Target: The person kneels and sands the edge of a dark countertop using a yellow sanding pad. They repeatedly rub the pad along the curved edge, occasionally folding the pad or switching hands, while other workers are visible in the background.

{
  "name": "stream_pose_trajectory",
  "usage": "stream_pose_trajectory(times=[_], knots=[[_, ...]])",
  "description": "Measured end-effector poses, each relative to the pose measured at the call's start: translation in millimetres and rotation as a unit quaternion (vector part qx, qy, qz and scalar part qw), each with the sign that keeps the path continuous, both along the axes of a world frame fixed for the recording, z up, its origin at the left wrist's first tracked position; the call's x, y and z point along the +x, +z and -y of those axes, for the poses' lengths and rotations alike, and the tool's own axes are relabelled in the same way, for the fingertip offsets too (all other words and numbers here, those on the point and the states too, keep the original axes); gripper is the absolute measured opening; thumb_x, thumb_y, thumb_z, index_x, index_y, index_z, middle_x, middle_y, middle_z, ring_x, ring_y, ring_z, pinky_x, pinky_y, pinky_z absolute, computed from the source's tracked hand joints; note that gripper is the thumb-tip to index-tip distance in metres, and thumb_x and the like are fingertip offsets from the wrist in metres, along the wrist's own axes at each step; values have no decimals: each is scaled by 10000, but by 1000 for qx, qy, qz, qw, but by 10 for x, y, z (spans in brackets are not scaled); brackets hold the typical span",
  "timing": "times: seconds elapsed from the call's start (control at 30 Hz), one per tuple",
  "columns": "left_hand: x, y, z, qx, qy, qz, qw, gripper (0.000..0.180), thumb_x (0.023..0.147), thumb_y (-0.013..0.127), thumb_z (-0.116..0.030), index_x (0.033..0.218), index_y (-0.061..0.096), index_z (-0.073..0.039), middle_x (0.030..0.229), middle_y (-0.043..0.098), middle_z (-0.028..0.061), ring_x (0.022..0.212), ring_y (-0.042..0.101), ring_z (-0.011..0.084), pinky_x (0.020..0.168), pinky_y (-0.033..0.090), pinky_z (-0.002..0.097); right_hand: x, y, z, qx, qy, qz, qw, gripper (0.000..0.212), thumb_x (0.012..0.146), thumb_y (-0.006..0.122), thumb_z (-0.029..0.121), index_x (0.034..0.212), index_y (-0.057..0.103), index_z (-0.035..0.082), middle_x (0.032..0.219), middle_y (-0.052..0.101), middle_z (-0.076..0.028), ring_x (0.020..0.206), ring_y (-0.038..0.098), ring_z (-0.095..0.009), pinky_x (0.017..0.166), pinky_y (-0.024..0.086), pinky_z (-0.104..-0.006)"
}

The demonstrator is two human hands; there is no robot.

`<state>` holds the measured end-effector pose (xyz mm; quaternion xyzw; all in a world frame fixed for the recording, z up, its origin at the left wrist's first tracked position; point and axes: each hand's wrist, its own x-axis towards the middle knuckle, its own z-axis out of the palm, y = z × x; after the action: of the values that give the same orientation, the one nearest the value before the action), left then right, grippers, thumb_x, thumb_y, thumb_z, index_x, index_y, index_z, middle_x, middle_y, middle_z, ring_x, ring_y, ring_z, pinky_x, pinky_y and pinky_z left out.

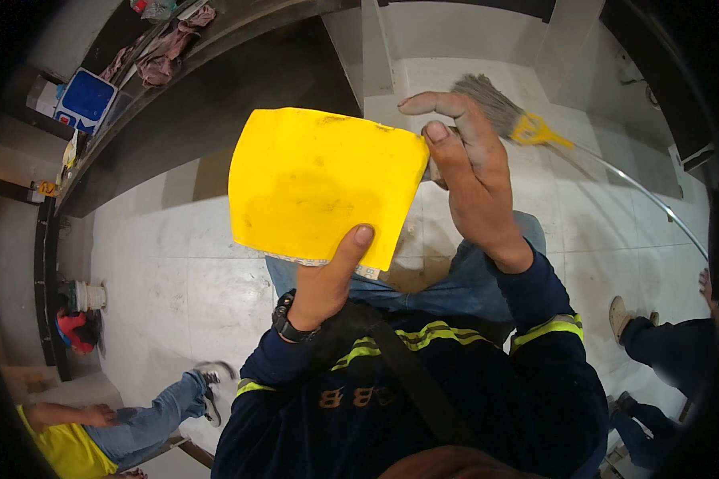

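A square sheet of yellow sandpaper with dark smudges is held up in front of me. Along its lower edge a strip of pale, printed underside shows. My left hand grips that lower edge, thumb on top and the other fingers hidden beneath. At the sheet's upper right corner is my right hand, its index finger and thumb spread apart. The thumb is right at the corner, and grey dust coats the fingertips. Its other fingers are partly hidden near the sheet's right edge, so whether they touch it I cannot tell.
A mop with a yellow head clamp lies on the tiled floor. A dark panel stands at the far left, near a shelf with a cloth. A white bucket sits left. Other people are at both lower sides.
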<state>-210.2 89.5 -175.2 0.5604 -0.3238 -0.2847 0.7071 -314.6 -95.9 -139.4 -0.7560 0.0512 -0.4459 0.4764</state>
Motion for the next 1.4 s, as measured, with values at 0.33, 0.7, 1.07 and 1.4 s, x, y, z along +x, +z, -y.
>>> stream_pose_trajectory(times=[0.33,0.7,1.07,1.4], knots=[[-89,-103,-33,19,-19,4,1000,384,985,720,-190,1320,624,-26,1243,683,79,1108,648,186,961,495,316,54,-111,262,88,-73,52,992,258,1073,479,207,1194,670,84,963,655,-45,788,592,-89,709,485,-237],[9,-86,-96,-11,-8,7,1000,393,970,732,-169,1321,618,-35,1250,678,91,1122,649,192,967,499,323,-73,-36,85,6,11,11,1000,282,1067,474,243,1186,678,88,1126,693,-104,982,685,-197,842,534,-269],[48,-33,-117,49,-122,-62,989,432,961,746,-171,1352,610,-50,1281,679,93,1140,657,201,966,510,310,121,13,381,5,101,-114,988,287,1071,456,293,1141,685,133,1078,675,-67,998,678,-185,866,529,-271],[131,-82,-256,57,-131,-77,987,468,943,758,-137,1372,587,-60,1290,669,87,1161,651,207,980,527,320,76,-108,321,-55,33,-49,997,289,1076,445,281,1153,678,128,1091,697,-84,992,684,-215,853,544,-308]])
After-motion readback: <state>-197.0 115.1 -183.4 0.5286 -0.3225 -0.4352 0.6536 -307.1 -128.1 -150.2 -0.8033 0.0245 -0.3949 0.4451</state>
